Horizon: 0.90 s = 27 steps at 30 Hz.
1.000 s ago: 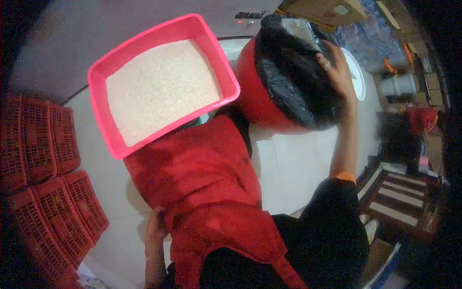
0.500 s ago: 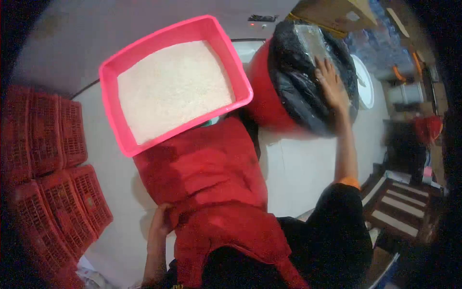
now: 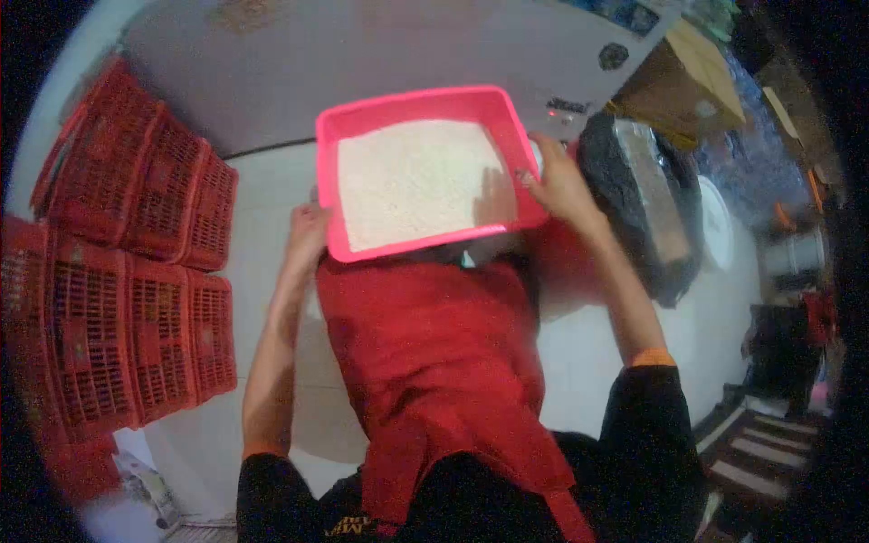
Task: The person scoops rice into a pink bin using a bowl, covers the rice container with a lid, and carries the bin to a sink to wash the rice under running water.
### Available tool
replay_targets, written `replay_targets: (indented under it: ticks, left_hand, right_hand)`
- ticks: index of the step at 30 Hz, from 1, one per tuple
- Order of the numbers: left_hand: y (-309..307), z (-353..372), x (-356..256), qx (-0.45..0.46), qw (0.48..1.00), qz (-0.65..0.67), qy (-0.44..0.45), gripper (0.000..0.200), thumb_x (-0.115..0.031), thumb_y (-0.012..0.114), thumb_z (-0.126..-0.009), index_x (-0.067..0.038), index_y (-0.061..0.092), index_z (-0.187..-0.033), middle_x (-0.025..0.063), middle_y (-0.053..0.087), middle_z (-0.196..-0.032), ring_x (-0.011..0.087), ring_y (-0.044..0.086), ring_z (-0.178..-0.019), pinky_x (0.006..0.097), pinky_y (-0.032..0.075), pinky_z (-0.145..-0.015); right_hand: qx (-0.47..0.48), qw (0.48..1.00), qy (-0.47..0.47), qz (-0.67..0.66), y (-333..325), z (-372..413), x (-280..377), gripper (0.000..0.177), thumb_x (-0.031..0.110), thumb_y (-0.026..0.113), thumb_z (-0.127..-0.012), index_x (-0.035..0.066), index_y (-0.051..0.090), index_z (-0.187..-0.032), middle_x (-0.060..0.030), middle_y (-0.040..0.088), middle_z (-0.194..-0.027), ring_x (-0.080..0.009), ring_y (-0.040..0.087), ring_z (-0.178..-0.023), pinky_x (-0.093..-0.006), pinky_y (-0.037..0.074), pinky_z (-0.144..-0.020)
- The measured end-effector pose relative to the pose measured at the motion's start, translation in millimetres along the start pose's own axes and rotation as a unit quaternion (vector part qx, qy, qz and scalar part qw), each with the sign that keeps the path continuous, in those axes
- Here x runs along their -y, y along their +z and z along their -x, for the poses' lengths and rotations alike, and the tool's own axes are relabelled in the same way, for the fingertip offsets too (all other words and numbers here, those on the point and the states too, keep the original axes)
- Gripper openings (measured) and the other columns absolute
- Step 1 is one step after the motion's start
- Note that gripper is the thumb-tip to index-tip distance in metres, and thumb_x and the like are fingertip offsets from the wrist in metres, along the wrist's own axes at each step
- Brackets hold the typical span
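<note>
A pink rectangular basin (image 3: pixel 416 248) sits in front of me, filled with an off-white powder (image 3: pixel 412 185). My right hand (image 3: pixel 563 185) grips its right side, the thumb over the rim and the fingers along the outer wall. On the opposite side my left hand (image 3: pixel 310 231) holds the lower left wall, with its fingertips partly hidden. The red apron (image 3: pixel 434 344) over my lap reaches up to the basin's near edge. Beyond my right forearm stands a red container (image 3: pixel 566 258) topped with black plastic (image 3: pixel 602 181) and a strip of clear tape.
Stacked red plastic crates (image 3: pixel 136 335) line the left side. A cardboard box (image 3: pixel 692 81) and a round white lid (image 3: pixel 713 222) are at the right, past the black plastic. A slatted brown rack (image 3: pixel 751 452) lies at the lower right on pale floor tiles.
My right hand has left the black plastic and taken the basin's right side. My left hand has risen from beside the apron to the basin's left wall. The view has shifted.
</note>
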<state>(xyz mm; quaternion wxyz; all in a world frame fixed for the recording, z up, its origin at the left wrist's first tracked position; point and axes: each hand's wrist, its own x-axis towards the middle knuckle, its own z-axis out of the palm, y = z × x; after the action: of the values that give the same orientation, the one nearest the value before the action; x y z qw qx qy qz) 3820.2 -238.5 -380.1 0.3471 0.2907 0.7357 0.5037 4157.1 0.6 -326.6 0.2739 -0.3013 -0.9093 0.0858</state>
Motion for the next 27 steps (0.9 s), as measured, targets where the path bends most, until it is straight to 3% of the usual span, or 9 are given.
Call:
replay_targets:
  ticks: [2,5,7,15,16,18,19,22,27]
  left_hand:
    - [20,-45,15,-0.026,0.989,-0.127,0.072,0.050,-0.022,0.057,-0.090,0.006,0.042,-0.129,0.0276,0.056,-0.118,0.0363,0.057,-0.109,0.0441,0.044,-0.095]
    - [35,-58,30,-0.139,0.954,-0.234,0.124,0.043,-0.020,0.056,-0.091,0.007,0.046,-0.123,0.0307,0.058,-0.109,0.0449,0.057,-0.104,0.0484,0.044,-0.092]
    - [37,-53,28,-0.180,0.950,-0.233,0.099,0.040,-0.021,0.055,-0.092,0.007,0.048,-0.119,0.0316,0.059,-0.105,0.0486,0.056,-0.102,0.0503,0.043,-0.092]
    - [5,-22,26,-0.170,0.964,-0.179,0.096,0.037,-0.027,0.053,-0.094,0.003,0.052,-0.116,0.0283,0.062,-0.105,0.0459,0.059,-0.100,0.0508,0.046,-0.085]
    - [-12,6,0,-0.137,0.972,-0.193,-0.013,0.036,-0.026,0.056,-0.093,0.001,0.054,-0.116,0.0260,0.063,-0.106,0.0432,0.061,-0.100,0.0504,0.047,-0.085]
    - [-32,54,7,-0.115,0.993,-0.027,0.031,0.036,-0.023,0.059,-0.091,0.001,0.055,-0.117,0.0237,0.064,-0.108,0.0400,0.062,-0.099,0.0492,0.047,-0.084]
    - [-47,94,-19,-0.125,0.992,-0.019,0.010,0.036,-0.020,0.061,-0.090,0.000,0.055,-0.119,0.0235,0.064,-0.109,0.0388,0.062,-0.099,0.0472,0.048,-0.084]
    - [-89,216,-95,-0.189,0.967,-0.133,-0.102,0.040,-0.024,0.061,-0.090,0.000,0.054,-0.122,0.0256,0.062,-0.107,0.0403,0.060,-0.101,0.0470,0.047,-0.088]
    - [-175,416,-198,-0.267,0.933,-0.012,-0.240,0.037,-0.025,0.061,-0.089,-0.002,0.058,-0.118,0.0215,0.064,-0.108,0.0360,0.062,-0.102,0.0450,0.048,-0.089]
  right_hand:
    - [0.082,0.981,0.165,0.054,47,-18,-23,0.068,0.023,0.068,-0.084,-0.002,0.034,-0.137,-0.0309,0.047,-0.130,-0.0419,0.047,-0.123,-0.0448,0.039,-0.102]
    - [0.036,0.988,0.129,-0.074,84,-35,-50,0.061,0.025,0.065,-0.086,-0.001,0.036,-0.133,-0.0330,0.054,-0.119,-0.0442,0.053,-0.115,-0.0481,0.044,-0.095]
    - [0.031,0.945,0.319,-0.063,99,-30,-53,0.044,0.025,0.060,-0.088,-0.002,0.047,-0.121,-0.0299,0.061,-0.103,-0.0478,0.059,-0.101,-0.0518,0.047,-0.087]
    - [0.035,0.957,0.277,-0.082,65,3,-45,0.036,0.030,0.057,-0.092,-0.001,0.059,-0.110,-0.0253,0.065,-0.100,-0.0393,0.063,-0.096,-0.0455,0.048,-0.083]
    - [-0.004,0.961,0.253,-0.114,48,15,-25,0.036,0.029,0.058,-0.092,-0.001,0.059,-0.111,-0.0213,0.067,-0.097,-0.0350,0.063,-0.094,-0.0430,0.048,-0.083]
    - [0.053,0.887,0.361,-0.283,-4,27,12,0.029,0.021,0.059,-0.092,0.001,0.059,-0.113,-0.0096,0.066,-0.091,-0.0173,0.061,-0.080,-0.0342,0.050,-0.072]
    - [0.059,0.826,0.424,-0.366,-63,7,89,0.023,0.016,0.056,-0.094,0.003,0.059,-0.113,-0.0062,0.065,-0.089,-0.0148,0.061,-0.077,-0.0302,0.050,-0.066]
    - [0.073,0.808,0.387,-0.439,-123,18,151,0.025,0.020,0.054,-0.097,0.000,0.056,-0.112,-0.0076,0.064,-0.096,-0.0165,0.060,-0.082,-0.0312,0.050,-0.073]
    - [0.209,0.899,0.244,-0.298,-234,5,274,0.028,0.024,0.055,-0.097,-0.002,0.058,-0.108,-0.0079,0.062,-0.097,-0.0178,0.054,-0.085,-0.0331,0.046,-0.077]
